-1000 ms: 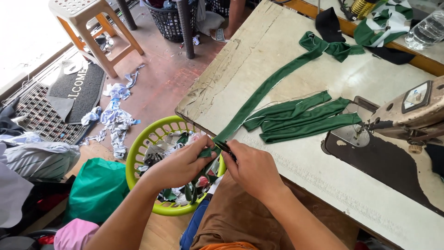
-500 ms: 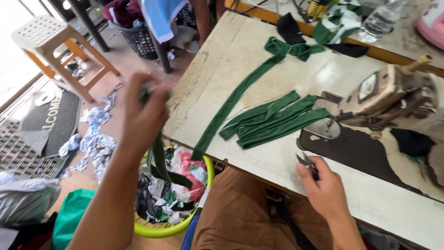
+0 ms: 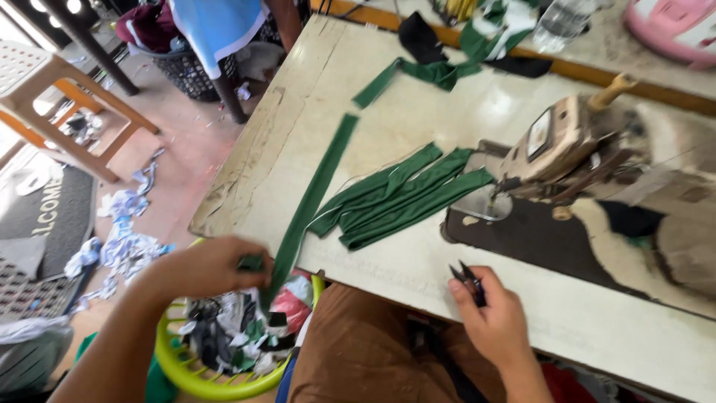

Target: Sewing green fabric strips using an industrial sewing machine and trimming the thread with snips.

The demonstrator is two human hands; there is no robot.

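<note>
Gripping green strip [image 3: 309,201], snips [image 3: 468,280] (perhaps), basket [image 3: 216,373] below

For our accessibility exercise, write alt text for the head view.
A person's left hand grips a long green fabric strip at a worn table's edge; the right hand holds small dark snips.

Lighting: bright daylight, strongest upper left; floor beside plastic stool [image 3: 45,78] washed out near white. Glare: soft sheen on pale table [image 3: 418,112], brightest patch behind sewing machine [image 3: 567,142]. Shadows: soft, short; dark under table edge and over lap. Blur: motion smear throughout; left hand [image 3: 205,269] and green strip [image 3: 313,198] soft-edged, machine contours doubled, right hand [image 3: 492,321] slightly sharper. Distortion: wide-angle bend at frame edges, table edges splaying outward. Colour: saturated, greens vivid.
</note>
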